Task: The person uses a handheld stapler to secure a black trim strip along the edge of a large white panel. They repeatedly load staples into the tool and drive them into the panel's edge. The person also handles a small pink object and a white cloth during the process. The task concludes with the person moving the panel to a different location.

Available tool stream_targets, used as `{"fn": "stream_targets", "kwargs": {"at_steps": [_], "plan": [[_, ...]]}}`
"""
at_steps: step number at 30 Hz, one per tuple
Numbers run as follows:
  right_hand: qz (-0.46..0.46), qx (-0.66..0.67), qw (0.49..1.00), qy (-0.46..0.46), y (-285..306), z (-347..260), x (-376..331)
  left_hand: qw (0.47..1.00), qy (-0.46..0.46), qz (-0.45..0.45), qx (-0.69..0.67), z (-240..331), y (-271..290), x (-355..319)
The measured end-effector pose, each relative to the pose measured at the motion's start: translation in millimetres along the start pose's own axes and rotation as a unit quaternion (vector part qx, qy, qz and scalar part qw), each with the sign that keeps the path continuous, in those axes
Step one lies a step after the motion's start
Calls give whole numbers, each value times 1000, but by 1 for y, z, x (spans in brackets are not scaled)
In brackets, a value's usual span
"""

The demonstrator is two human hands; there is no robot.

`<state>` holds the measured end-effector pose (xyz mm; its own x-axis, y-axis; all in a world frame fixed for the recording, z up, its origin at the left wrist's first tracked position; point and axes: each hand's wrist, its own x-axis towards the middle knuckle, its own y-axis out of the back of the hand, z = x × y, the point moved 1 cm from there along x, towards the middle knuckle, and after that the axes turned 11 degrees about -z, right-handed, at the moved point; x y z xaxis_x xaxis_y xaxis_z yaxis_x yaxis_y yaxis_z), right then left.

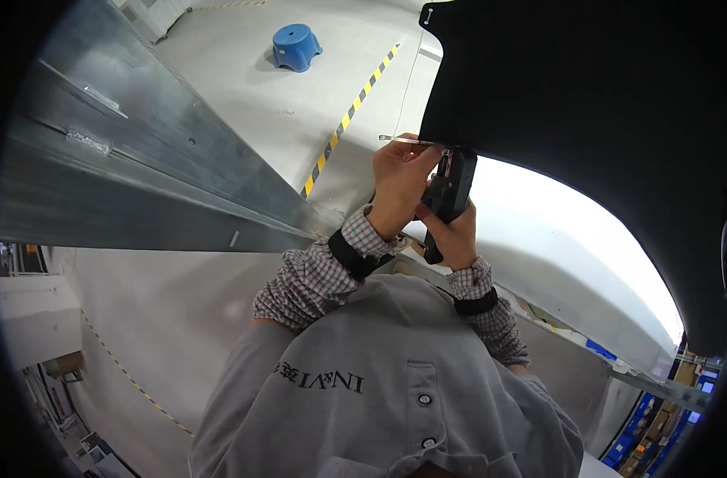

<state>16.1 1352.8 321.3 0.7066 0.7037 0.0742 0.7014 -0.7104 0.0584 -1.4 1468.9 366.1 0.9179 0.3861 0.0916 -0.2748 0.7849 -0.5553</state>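
Observation:
My right hand (457, 237) is closed around the handle of a black handheld tool (459, 182). The tool has a boxy upper body, and its exact kind does not show. Its upper end is at the lower left edge of a large black panel (571, 80). Close beside it, my left hand (397, 187) pinches a thin, light metal strip (389, 139) against that same edge. The strip's narrow end sticks out to the left past my fingers. My fingers partly hide where strip, tool and panel meet.
A grey metal beam (148, 159) runs along the left. On the pale floor stand a blue stool (295, 48) and yellow-black tape (351, 119). A bright white curved surface (571, 231) lies under the panel. Blue bins (642, 414) fill shelves at lower right.

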Motion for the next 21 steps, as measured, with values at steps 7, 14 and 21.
{"fn": "stream_targets", "kwargs": {"at_steps": [7,14,21], "plan": [[-13,18,1000,-21,-2,-7,0,1000,-24,4,2,-2,-2,-1],[-14,3,1000,-14,-1,-8,-1,995,-31,-1,98,4,-4,-7],[-31,-24,999,14,0,-13,-3,993,-50,18,105,1,-7,-10]]}}
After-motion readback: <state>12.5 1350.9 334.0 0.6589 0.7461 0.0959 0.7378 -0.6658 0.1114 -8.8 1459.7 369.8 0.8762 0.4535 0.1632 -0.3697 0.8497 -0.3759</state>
